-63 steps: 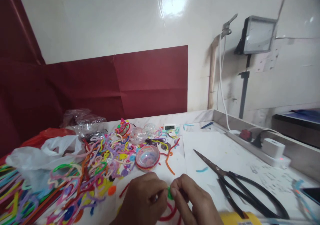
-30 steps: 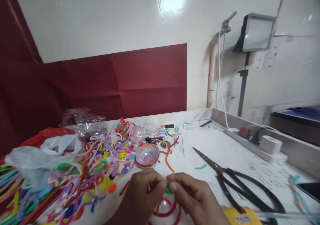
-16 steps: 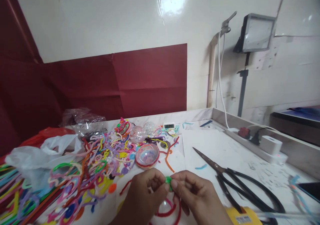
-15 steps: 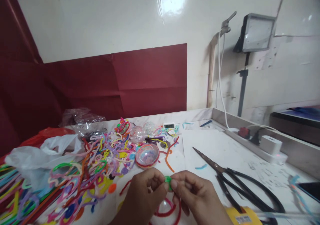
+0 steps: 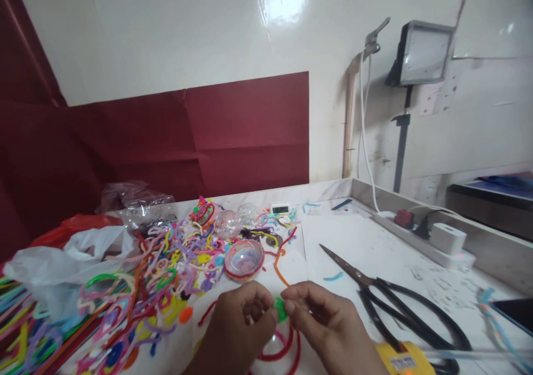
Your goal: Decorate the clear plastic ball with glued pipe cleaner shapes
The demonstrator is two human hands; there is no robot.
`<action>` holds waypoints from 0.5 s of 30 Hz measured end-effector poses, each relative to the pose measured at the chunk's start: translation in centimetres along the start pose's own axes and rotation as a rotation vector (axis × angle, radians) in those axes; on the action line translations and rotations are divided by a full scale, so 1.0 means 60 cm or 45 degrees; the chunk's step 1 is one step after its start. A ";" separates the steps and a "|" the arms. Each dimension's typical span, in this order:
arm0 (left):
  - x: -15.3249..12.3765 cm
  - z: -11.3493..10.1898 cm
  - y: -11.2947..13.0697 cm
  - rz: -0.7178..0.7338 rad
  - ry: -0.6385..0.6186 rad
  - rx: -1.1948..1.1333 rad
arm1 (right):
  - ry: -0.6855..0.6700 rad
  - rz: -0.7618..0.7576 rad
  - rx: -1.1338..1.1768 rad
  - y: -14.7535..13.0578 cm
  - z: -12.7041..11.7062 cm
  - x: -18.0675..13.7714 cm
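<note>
Between my fingertips is a small green fuzzy piece [image 5: 281, 310], pinched from both sides. My left hand [image 5: 244, 322] grips its left edge with thumb and forefinger. My right hand [image 5: 322, 319] holds the right edge the same way. Just below them a red pipe cleaner [image 5: 272, 357] curls in loops on the table, partly covered by my hands. A clear bowl-like half ball [image 5: 244, 259] with a reddish rim stands beyond my left hand. An orange pipe cleaner [image 5: 280, 268] lies just past my fingers.
Black-handled scissors [image 5: 377, 286] lie at the right by a yellow object [image 5: 403, 358]. A heap of colourful pipe cleaners [image 5: 166, 275] and a white plastic bag [image 5: 70, 264] fill the left. A power strip [image 5: 441, 250] runs along the right edge. A small digital display [image 5: 280, 209] stands behind.
The green piece has turned so that more of its flat side shows between my fingers. My hands stay nearly in place, and the view has shifted slightly.
</note>
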State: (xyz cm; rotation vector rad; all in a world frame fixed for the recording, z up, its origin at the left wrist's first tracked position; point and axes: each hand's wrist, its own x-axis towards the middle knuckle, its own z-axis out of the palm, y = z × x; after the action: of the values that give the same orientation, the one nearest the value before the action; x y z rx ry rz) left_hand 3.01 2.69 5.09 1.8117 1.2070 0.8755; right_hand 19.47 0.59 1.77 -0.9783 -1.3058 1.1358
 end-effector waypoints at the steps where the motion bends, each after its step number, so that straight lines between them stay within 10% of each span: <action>1: 0.000 0.000 -0.002 0.008 0.009 0.004 | 0.003 -0.005 -0.008 0.000 0.002 0.000; 15: -0.002 0.000 -0.005 0.075 0.057 0.038 | 0.149 0.011 0.011 -0.015 0.018 -0.002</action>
State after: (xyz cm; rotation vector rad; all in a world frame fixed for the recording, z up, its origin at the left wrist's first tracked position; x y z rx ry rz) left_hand 2.83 2.65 4.82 1.8683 1.2059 0.9403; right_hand 18.48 0.24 2.66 -1.0299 -1.2030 1.0735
